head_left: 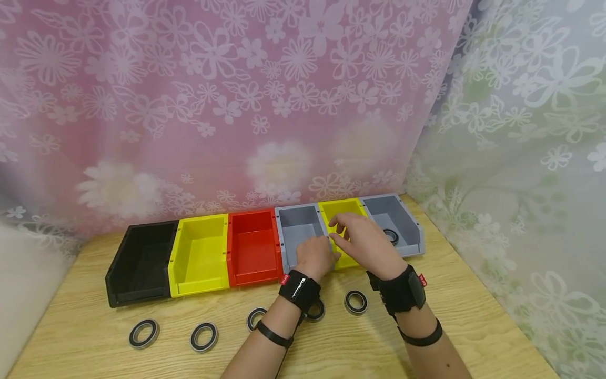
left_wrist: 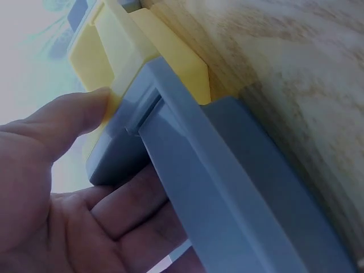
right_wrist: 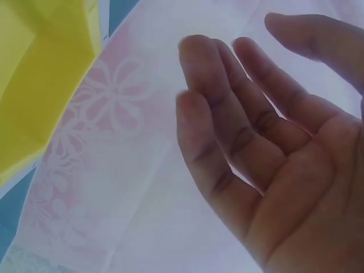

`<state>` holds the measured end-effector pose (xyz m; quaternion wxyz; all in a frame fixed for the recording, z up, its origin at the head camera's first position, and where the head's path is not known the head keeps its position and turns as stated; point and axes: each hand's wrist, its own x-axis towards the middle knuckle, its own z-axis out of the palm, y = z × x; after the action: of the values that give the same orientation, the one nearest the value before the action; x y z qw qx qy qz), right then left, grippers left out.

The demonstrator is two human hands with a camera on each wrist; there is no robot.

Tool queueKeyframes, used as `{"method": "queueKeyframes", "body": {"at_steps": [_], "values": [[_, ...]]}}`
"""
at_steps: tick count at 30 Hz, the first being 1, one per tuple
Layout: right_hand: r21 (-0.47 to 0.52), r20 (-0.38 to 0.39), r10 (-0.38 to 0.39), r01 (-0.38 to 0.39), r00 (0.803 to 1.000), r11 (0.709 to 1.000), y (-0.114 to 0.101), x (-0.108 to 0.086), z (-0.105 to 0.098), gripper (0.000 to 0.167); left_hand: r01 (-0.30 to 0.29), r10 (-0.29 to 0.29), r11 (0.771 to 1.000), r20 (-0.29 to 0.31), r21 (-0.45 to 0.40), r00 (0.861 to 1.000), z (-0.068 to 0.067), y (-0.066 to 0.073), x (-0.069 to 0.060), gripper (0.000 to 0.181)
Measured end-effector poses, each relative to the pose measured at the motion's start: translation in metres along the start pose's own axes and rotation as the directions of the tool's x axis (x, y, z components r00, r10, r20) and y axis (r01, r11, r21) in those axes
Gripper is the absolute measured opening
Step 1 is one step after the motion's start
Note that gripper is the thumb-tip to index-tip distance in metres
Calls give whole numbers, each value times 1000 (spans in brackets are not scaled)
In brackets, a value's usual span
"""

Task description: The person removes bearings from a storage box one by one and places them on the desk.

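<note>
My left hand (head_left: 314,256) grips the side wall where the middle grey bin (head_left: 298,218) meets the right yellow bin (head_left: 340,206). In the left wrist view the thumb (left_wrist: 85,111) presses by the yellow rim, while the fingers (left_wrist: 133,205) curl against the grey side. Over the right yellow bin hovers my right hand (head_left: 366,242), its loosely bent fingers (right_wrist: 205,85) holding nothing. Just right of it is the end grey bin (head_left: 414,249), with a ball bearing (head_left: 396,238) inside.
A black bin (head_left: 142,258), a yellow bin (head_left: 201,258) and a red bin (head_left: 253,247) continue the row leftward. Several bearings lie in front on the wooden table (head_left: 85,326), including one (head_left: 347,303) between my forearms. Flowered curtains (head_left: 284,105) hang behind and at the right.
</note>
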<state>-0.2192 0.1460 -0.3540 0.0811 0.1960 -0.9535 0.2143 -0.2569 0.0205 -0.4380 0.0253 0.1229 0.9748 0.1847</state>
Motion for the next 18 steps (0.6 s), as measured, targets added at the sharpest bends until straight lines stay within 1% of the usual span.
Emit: {"method": "queueKeyframes", "body": {"at_steps": [4, 9, 14, 18], "values": [[4, -13, -4, 4, 1000, 1000, 3, 0, 1, 23, 2, -2, 1000, 6, -2, 1000, 1, 0, -1, 40], [10, -46, -2, 2, 999, 1000, 7, 1, -2, 24, -17, 17, 1000, -1, -17, 1000, 1, 1, -1, 44], [9, -76, 10, -10, 997, 1000, 13, -1, -7, 23, -32, 31, 998, -23, -62, 999, 0, 2, -6, 44], [-12, -126, 33, -35, 991, 999, 22, -4, -15, 23, -31, 25, 995, -62, -91, 998, 0, 5, -9, 39]]}}
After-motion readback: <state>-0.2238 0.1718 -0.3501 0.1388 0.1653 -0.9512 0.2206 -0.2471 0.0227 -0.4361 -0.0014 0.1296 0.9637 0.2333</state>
